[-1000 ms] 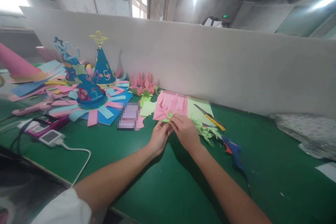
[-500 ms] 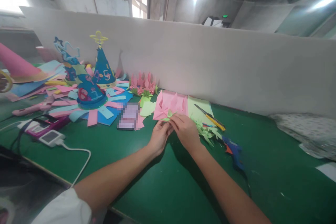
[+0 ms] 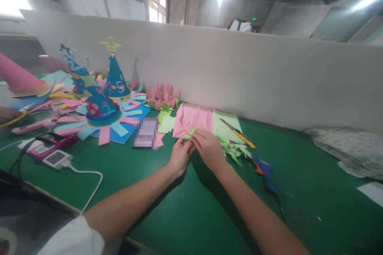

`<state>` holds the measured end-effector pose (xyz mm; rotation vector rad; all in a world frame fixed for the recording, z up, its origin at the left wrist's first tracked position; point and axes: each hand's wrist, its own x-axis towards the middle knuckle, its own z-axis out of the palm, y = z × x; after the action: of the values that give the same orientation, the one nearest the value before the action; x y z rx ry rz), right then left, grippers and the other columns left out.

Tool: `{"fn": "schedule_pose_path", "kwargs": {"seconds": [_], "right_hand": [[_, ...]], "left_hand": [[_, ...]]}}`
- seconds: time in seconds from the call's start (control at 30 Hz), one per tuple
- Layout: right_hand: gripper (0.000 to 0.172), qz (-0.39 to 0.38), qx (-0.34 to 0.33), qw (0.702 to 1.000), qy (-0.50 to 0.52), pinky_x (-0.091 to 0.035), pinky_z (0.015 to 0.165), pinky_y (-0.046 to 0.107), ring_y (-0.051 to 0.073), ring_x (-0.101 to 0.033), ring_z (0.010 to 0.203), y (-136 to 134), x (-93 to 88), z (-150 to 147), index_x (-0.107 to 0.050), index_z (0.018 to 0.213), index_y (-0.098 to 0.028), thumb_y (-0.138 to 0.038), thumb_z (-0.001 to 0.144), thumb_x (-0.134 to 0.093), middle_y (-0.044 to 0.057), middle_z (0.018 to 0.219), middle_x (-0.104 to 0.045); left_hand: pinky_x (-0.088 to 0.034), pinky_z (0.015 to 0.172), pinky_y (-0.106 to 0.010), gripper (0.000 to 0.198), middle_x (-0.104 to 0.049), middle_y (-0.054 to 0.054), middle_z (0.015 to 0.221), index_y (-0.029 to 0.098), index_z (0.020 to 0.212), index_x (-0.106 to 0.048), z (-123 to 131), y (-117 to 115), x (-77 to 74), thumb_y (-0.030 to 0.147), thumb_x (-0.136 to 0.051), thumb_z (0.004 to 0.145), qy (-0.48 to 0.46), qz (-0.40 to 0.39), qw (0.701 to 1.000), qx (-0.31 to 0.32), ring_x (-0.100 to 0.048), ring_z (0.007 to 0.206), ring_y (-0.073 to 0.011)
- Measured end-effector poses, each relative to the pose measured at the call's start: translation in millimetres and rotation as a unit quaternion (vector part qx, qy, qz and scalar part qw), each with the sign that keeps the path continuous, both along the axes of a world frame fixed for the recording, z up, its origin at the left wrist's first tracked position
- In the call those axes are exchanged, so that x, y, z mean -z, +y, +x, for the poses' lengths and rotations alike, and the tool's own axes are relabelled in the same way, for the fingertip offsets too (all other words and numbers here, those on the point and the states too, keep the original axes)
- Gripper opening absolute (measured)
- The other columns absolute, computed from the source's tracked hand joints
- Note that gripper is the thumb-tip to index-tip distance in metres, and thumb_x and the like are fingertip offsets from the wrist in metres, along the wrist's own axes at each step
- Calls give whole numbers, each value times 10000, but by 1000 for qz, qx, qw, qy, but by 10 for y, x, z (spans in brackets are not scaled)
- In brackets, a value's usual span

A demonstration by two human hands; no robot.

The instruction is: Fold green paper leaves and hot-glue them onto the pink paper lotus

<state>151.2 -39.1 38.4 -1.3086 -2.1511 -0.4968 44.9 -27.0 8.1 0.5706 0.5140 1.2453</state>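
Note:
My left hand (image 3: pixel 180 156) and my right hand (image 3: pixel 210 148) meet at the middle of the green table. Between their fingertips they pinch a small folded green paper leaf (image 3: pixel 190 130). Just behind it lies a pink paper sheet (image 3: pixel 187 116) with pointed folded pink pieces standing on it; whether the leaf touches the sheet I cannot tell. By my right hand is a pile of green paper leaves (image 3: pixel 235 150), partly hidden by the hand. A yellow-handled utility knife (image 3: pixel 243 137) rests on a pale green sheet (image 3: pixel 229 120) behind the pile.
A blue glue gun (image 3: pixel 265 170) lies to the right. Further left are a phone (image 3: pixel 145 133), pink paper flowers (image 3: pixel 163 95), blue cone hats (image 3: pixel 116 76) and a power strip with a white cable (image 3: pixel 92 172). At the far left edge, another person's hand (image 3: pixel 8 115) holds something yellow.
My view has shifted slightly. Both my hands stay pinched on the leaf, which now shows a little more upright. At the far left, the other person's hand has moved down and inward.

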Motion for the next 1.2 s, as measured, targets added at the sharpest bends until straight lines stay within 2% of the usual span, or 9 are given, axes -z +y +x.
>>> {"fn": "schedule_pose_path", "kwargs": {"seconds": [0.23, 0.43, 0.57, 0.67, 0.73, 0.97, 1.2], "right_hand": [[200, 1, -9, 1000, -3, -456, 774, 341, 215, -568, 853, -11, 2, 4, -628, 955, -143, -147, 878, -443, 94, 907, -657], [196, -31, -19, 999, 6, -462, 769, 350, 227, -580, 864, 13, -44, 4, -638, 946, -131, -133, 860, -462, 105, 909, -665], [201, -72, -59, 992, 82, -463, 776, 326, 196, -600, 859, -9, -174, 85, -640, 943, -185, -131, 857, -466, 59, 916, -680], [177, -60, -42, 986, 152, -456, 779, 322, 187, -604, 845, -54, -251, 152, -643, 914, -198, -159, 858, -480, 44, 892, -685], [173, -60, -34, 985, 157, -453, 778, 324, 188, -599, 838, -81, -265, 172, -647, 898, -194, -161, 856, -482, 45, 876, -683], [214, -63, -30, 986, 150, -464, 798, 331, 189, -600, 872, -180, -194, 169, -645, 950, -191, -141, 858, -458, 56, 928, -676], [233, -90, 4, 983, 159, -474, 818, 359, 201, -604, 933, -366, -32, 377, -631, 1013, -223, -156, 847, -482, 44, 995, -676]], "left_hand": [[-444, 912, -333, 244, -687, -27, 804, 141, 808, -599, -1, 4, 1, 165, -711, 593, 7, -7, 1000, -8, -643, 821, -147], [-456, 910, -332, 203, -681, -20, 790, 135, 778, -606, -13, 27, 21, 132, -703, 600, -2, -12, 1000, -7, -635, 788, -123], [-455, 920, -327, 182, -678, -24, 789, 128, 753, -601, -39, 83, 65, 119, -703, 603, -12, -26, 1000, -3, -640, 787, -119], [-452, 927, -328, 151, -667, -17, 733, 126, 698, -584, -53, 99, 72, 117, -704, 606, -3, -44, 999, -8, -642, 755, -115], [-452, 927, -326, 146, -660, -14, 714, 124, 686, -581, -53, 93, 62, 119, -704, 609, 2, -46, 999, -9, -640, 748, -113], [-456, 921, -328, 161, -650, -5, 700, 119, 684, -579, -51, 74, 50, 125, -716, 600, 3, -39, 999, -12, -633, 727, -103], [-440, 930, -339, 179, -633, -1, 695, 121, 671, -563, -56, 109, 94, 138, -724, 595, 9, -30, 999, -20, -628, 724, -105]]}}
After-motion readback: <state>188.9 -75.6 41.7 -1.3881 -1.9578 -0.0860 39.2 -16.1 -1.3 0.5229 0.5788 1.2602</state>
